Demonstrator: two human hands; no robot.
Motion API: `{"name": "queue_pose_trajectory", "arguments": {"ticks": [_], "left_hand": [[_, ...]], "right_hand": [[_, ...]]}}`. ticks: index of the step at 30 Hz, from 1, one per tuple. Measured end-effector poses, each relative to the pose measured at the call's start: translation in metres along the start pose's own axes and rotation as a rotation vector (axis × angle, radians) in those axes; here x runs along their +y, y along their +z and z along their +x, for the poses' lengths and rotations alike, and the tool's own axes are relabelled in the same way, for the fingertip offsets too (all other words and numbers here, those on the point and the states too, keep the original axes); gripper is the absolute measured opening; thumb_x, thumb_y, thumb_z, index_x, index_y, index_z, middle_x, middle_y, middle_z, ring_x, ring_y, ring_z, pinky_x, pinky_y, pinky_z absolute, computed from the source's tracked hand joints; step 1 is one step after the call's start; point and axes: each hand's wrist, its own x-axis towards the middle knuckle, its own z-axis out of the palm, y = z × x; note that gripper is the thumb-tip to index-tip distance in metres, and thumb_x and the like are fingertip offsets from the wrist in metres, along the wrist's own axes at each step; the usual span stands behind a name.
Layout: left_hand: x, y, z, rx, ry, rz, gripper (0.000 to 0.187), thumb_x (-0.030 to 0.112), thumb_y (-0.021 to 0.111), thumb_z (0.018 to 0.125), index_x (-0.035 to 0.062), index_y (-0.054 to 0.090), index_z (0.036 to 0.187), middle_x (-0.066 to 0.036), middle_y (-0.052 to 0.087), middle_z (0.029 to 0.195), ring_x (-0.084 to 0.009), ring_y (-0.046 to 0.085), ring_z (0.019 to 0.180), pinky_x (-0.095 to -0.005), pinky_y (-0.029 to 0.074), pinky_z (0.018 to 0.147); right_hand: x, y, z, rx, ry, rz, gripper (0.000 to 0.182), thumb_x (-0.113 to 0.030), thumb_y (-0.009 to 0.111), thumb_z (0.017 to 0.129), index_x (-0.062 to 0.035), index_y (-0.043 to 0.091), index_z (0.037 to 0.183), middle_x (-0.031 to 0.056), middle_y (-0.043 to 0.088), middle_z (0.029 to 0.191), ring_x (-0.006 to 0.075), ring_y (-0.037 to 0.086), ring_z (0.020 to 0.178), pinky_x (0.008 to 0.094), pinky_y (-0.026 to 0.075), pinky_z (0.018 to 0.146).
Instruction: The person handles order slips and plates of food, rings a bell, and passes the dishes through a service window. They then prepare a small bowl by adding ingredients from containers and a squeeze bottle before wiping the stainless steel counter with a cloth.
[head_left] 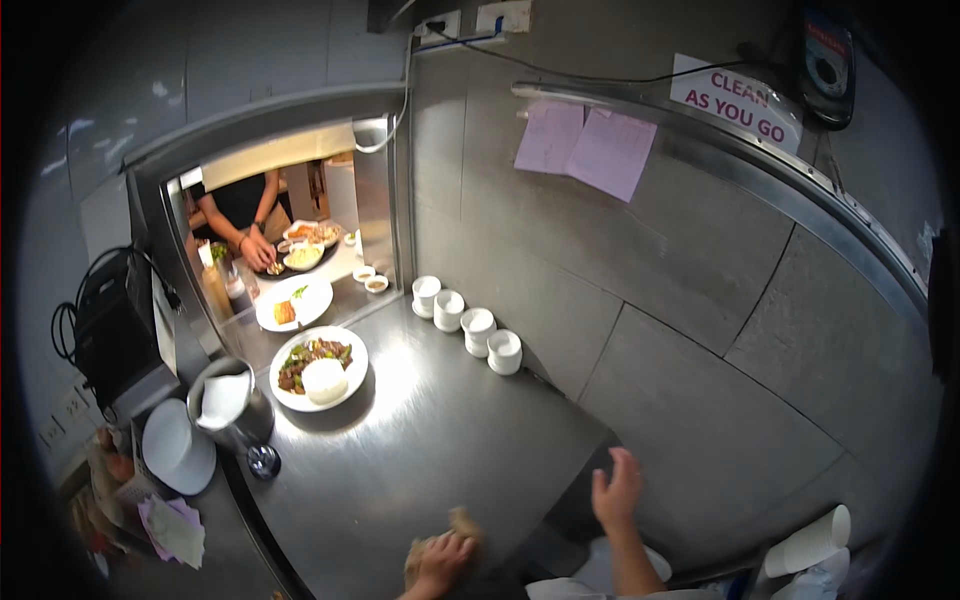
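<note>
My left hand (440, 560) presses a brownish cloth (466, 524) against the steel counter (400, 480) near its front edge, fingers closed over it. Off to the right, my right hand (617, 485) is raised beyond the counter's edge, its fingers apart and holding nothing. Farther back on the counter stands a white plate (350, 392) with a dome of rice (324, 382) and a browned dish with green pieces (322, 355).
Stacked white cups (479, 330) line the wall. At left are a metal container (232, 405) and white plates (180, 447). A person's hands (258, 250) work over food beyond the serving window, near another plate (294, 304). Paper cups (808, 543) lie lower right.
</note>
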Motion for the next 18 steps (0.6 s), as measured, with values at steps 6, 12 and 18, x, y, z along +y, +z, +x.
{"name": "queue_pose_trajectory", "arguments": {"ticks": [6, 12, 18], "left_hand": [[0.032, -0.011, 0.107, -0.203, -0.4, -1.077, 0.029, 0.026, 0.051, 0.087, 0.0004, 0.044, 0.099, -0.023, 0.057, 0.1, -0.0389, 0.056, 0.095, -0.0438, 0.045, 0.076], [0.028, -0.112, 0.112, 0.466, -0.151, -1.018, 0.027, 0.01, 0.058, 0.082, 0.0019, 0.044, 0.104, -0.016, 0.055, 0.09, -0.026, 0.057, 0.084, -0.0365, 0.046, 0.074], [-0.031, -0.118, 0.054, 0.71, -0.789, -1.315, 0.016, 0.009, 0.059, 0.086, 0.0072, 0.048, 0.098, -0.002, 0.051, 0.084, -0.0079, 0.052, 0.068, -0.0208, 0.042, 0.055]], "right_hand": [[-0.062, -0.003, -0.018, -0.37, -0.17, 0.388, 0.052, -0.02, 0.07, 0.077, -0.0061, 0.048, 0.122, 0.0161, 0.048, 0.124, 0.0309, 0.043, 0.119, 0.041, 0.034, 0.099], [-0.08, 0.002, -0.048, -0.844, 0.136, 0.996, 0.032, -0.013, 0.068, 0.081, -0.0037, 0.057, 0.109, 0.005, 0.058, 0.105, 0.011, 0.054, 0.097, 0.0279, 0.045, 0.084], [-0.09, -0.032, -0.004, -0.918, 0.253, 1.112, 0.018, -0.018, 0.062, 0.087, -0.0025, 0.061, 0.097, -0.0012, 0.061, 0.081, 0.0048, 0.053, 0.079, 0.0237, 0.045, 0.072]]}}
